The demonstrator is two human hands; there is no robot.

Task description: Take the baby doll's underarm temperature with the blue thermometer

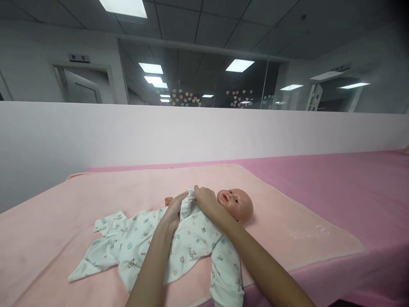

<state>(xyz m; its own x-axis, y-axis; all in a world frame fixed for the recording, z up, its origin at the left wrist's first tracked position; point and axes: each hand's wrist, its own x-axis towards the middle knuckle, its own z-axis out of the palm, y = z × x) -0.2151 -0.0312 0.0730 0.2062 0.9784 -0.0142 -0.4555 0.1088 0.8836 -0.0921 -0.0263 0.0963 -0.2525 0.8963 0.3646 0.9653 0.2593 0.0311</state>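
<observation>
A baby doll point(235, 204) lies on its back on a peach blanket point(287, 221), head to the right. It wears a white printed romper point(150, 245) whose legs and one sleeve lie spread flat. My left hand point(175, 209) grips the romper's cloth at the doll's far shoulder, fingers closed on it. My right hand point(205, 200) pinches the same cloth near the collar, just beside the doll's chin. The doll's small far hand point(168, 200) pokes out beyond my left hand.
The blanket covers a long pink table point(351, 183) that runs off to the right. A low white partition wall point(159, 132) stands right behind the table. Glass panels with heart stickers and doors lie beyond it.
</observation>
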